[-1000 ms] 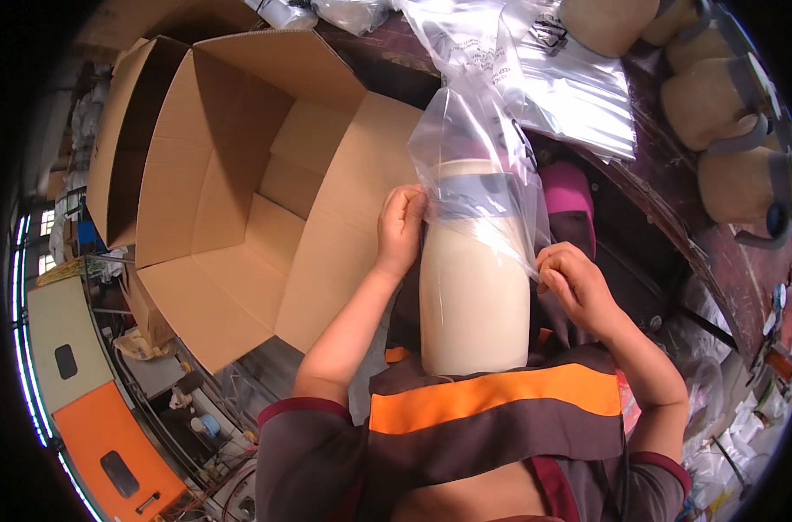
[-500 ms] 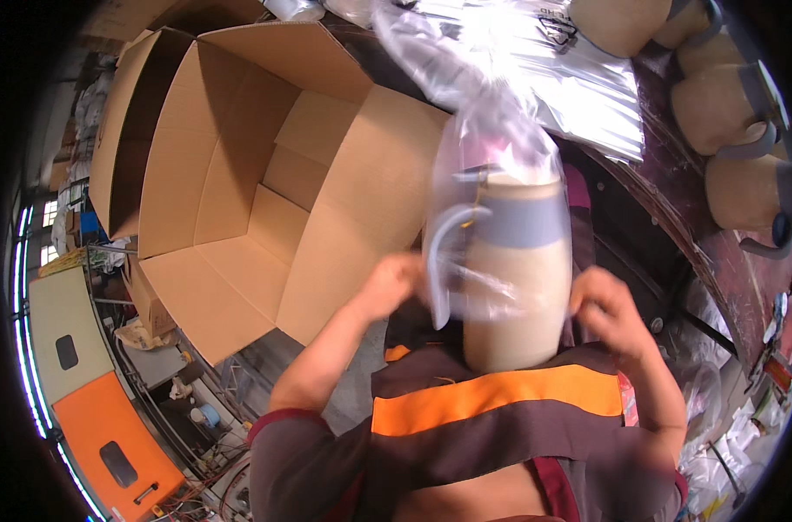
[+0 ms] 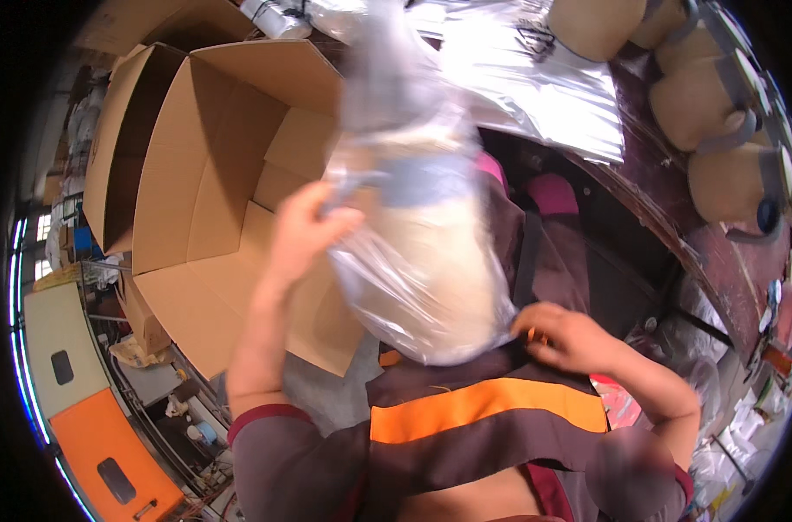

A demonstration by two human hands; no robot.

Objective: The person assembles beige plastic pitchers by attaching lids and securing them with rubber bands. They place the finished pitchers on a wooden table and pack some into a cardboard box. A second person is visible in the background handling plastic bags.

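A beige jug with a blue-grey band and handle sits inside a clear plastic bag, somewhat blurred and tilted before my lap. My left hand closes on the jug's handle side through the film, thumb pointing in toward the body. At the bag's lower right corner my right hand is closed, its curled fingers pinching the film. The bag's loose upper part rises past the jug's rim toward the far table.
A large open cardboard box stands at the left. On the far table lie a stack of shiny plastic bags and several beige jugs with blue-grey bands. The table's edge curves down the right side.
The bag now reaches down around the jug's base, which was bare before. Jug and bag have shifted left and tilted. My left hand has risen to the handle side; my right hand has lowered.
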